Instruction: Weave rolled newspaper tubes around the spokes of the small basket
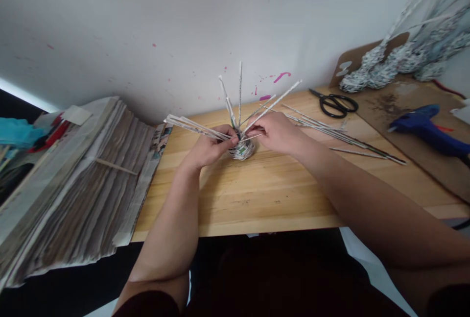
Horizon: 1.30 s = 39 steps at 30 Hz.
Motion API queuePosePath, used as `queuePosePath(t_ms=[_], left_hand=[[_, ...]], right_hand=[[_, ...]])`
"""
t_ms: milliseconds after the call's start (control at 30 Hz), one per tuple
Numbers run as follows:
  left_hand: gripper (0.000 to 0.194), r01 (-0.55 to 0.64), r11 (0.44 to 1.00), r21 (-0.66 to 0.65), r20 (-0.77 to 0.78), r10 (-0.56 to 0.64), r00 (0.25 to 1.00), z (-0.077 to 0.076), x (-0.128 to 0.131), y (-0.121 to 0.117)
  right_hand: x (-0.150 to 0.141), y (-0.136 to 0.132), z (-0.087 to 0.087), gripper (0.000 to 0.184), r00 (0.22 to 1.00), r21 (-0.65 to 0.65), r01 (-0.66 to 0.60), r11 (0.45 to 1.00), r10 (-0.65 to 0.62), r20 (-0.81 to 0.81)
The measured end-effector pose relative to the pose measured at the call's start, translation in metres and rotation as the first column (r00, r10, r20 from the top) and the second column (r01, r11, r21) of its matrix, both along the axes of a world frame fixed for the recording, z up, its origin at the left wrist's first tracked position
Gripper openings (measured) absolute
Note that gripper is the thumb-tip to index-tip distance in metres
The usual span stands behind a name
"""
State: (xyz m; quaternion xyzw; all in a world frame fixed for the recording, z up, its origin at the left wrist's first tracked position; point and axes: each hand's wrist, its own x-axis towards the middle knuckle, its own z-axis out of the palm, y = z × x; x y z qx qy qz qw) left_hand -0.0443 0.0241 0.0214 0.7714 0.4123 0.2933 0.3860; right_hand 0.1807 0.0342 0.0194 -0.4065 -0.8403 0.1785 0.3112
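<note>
A small round woven paper basket (242, 151) sits on the wooden table, with several rolled-paper sticks (240, 91) rising from its top in a fan. At its left side my left hand (213, 146) is closed, thumb and fingers pinching the woven top and the bases of some sticks that point left. My right hand (277, 132) is closed on the other side, its fingertips on a thin paper strand (252, 136) at the basket's rim. Part of the basket's top is hidden by the fingers.
Loose paper sticks (341, 135) lie right of my right hand, near black scissors (336, 103). A blue glue gun (428, 126) rests on a brown board (389, 106), with woven paper pieces (382, 69) behind. Stacked newspapers (91, 184) stand at left. The wall (183, 28) closes off the back.
</note>
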Motion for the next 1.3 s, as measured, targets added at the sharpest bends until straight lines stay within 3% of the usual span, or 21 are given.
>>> queuePosePath(t_ms=[267, 567, 967, 1133, 1300], left_hand=[[0.029, -0.037, 0.999, -0.012, 0.014, 0.037, 0.999, -0.001, 0.003, -0.001], [0.031, -0.022, 0.999, -0.024, 0.049, 0.024, 0.999, -0.005, 0.003, 0.003], [0.029, 0.026, 1.000, -0.001, 0.038, -0.026, 0.999, -0.006, -0.001, 0.003], [0.032, 0.018, 0.999, -0.049, 0.092, -0.013, 0.996, -0.007, -0.002, 0.004], [0.033, -0.012, 0.998, -0.059, 0.106, 0.018, 0.994, -0.008, -0.002, 0.004]], right_hand=[[0.000, 0.003, -0.005, 0.019, 1.000, 0.076, 0.003, 0.997, -0.004, 0.010], [0.001, -0.001, 0.002, 0.011, 0.999, 0.106, -0.009, 0.994, 0.006, 0.032], [-0.006, 0.004, -0.010, 0.010, 0.999, -0.037, 0.025, 0.999, -0.026, -0.036], [-0.005, 0.005, -0.015, 0.011, 0.988, -0.017, -0.051, 0.999, 0.048, -0.148], [-0.003, 0.000, -0.011, 0.019, 0.978, -0.082, -0.114, 0.990, 0.097, -0.187]])
